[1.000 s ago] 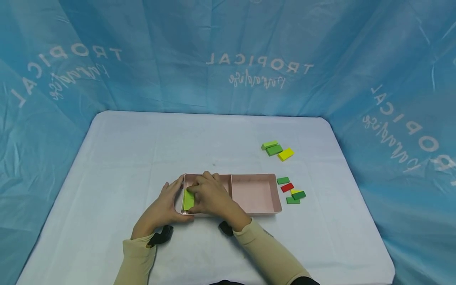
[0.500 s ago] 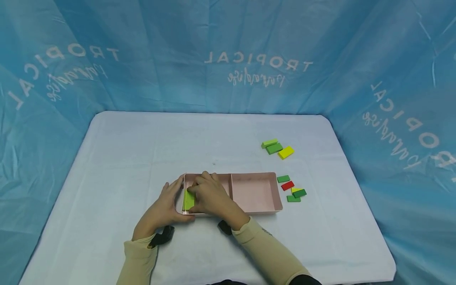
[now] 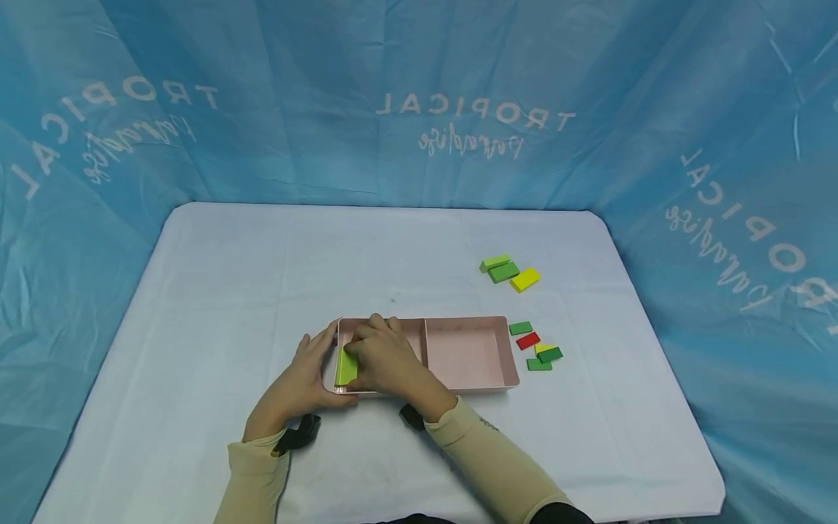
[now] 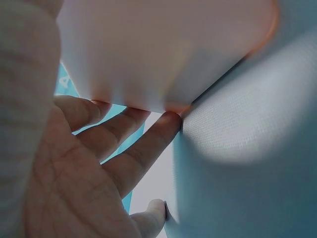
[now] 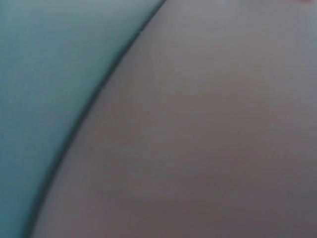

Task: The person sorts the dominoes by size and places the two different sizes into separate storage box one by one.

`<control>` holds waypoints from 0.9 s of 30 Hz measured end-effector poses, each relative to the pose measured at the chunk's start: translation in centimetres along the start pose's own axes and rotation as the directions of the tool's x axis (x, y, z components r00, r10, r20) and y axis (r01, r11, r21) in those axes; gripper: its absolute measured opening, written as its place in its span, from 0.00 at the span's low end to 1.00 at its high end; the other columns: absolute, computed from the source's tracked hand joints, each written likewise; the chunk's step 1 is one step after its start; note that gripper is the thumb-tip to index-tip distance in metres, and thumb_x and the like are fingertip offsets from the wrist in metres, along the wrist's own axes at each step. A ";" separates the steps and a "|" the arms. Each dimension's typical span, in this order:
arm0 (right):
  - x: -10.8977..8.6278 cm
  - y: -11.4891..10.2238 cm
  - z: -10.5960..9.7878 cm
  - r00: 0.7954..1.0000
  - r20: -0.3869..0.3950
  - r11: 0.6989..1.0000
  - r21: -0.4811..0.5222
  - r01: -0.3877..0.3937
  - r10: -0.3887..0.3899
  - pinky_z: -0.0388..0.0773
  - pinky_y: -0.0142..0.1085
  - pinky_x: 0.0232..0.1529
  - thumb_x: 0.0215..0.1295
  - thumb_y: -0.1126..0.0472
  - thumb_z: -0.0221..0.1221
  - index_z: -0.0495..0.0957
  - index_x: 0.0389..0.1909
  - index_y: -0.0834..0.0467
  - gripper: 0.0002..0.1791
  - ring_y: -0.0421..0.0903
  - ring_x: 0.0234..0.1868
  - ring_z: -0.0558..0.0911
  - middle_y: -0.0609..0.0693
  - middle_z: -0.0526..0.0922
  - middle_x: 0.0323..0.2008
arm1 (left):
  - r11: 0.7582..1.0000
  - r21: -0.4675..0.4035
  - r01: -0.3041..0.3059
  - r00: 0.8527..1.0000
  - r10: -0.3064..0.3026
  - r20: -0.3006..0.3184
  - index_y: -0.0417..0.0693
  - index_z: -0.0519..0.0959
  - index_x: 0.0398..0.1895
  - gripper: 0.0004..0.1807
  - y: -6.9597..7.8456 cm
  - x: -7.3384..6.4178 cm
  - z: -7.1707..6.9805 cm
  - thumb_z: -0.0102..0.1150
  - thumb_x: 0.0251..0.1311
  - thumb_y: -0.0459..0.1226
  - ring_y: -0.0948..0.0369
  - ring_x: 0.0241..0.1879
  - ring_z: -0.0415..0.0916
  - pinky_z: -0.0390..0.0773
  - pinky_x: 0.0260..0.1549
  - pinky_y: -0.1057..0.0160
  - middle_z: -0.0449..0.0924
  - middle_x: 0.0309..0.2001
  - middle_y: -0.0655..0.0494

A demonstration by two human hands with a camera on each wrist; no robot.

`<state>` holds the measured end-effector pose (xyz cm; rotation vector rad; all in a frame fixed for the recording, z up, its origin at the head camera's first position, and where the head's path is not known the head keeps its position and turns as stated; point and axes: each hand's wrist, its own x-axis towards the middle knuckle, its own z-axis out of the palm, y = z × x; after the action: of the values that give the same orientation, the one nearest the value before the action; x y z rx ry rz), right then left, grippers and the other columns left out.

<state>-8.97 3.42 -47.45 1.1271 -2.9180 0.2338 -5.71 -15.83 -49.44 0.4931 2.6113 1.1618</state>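
A pink box (image 3: 471,354) with a divider stands at the table's front middle. My left hand (image 3: 297,382) holds its left end, thumb along the front wall and fingers at the far left corner. In the left wrist view, the fingertips (image 4: 171,121) touch the outer wall. My right hand (image 3: 386,364) reaches into the left compartment and pinches a lime-green block (image 3: 346,367) by its far and near ends, beside the left wall. The hand hides part of that compartment. The right wrist view shows only a blurred wall of the box (image 5: 208,119).
Right of the box lie green blocks (image 3: 520,328), a red block (image 3: 527,340) and a yellow block (image 3: 542,348) partly under a dark green block (image 3: 551,355). Farther back are a lime block (image 3: 495,263), a green block (image 3: 503,273) and a yellow block (image 3: 525,280). Blue curtains (image 3: 419,167) surround the white table (image 3: 196,327).
Both hands stay in place on the box and the lime-green block. Only a slight shift of the head view shows.
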 end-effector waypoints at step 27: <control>-1.6 1.3 -1.2 0.996 -0.047 0.997 0.032 -0.074 0.076 0.65 0.38 0.43 0.46 0.27 0.70 0.85 0.54 0.44 0.36 0.42 0.45 0.70 0.40 0.83 0.55 | 0.998 -0.015 0.056 0.998 -0.055 0.018 0.43 0.40 0.82 0.74 0.3 -0.2 0.2 0.82 0.40 0.54 0.37 0.78 0.40 0.43 0.74 0.33 0.47 0.80 0.40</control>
<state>-8.76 5.58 -46.58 1.0020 -2.9274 0.3025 -5.37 -15.64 -49.33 0.4228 2.5816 1.1545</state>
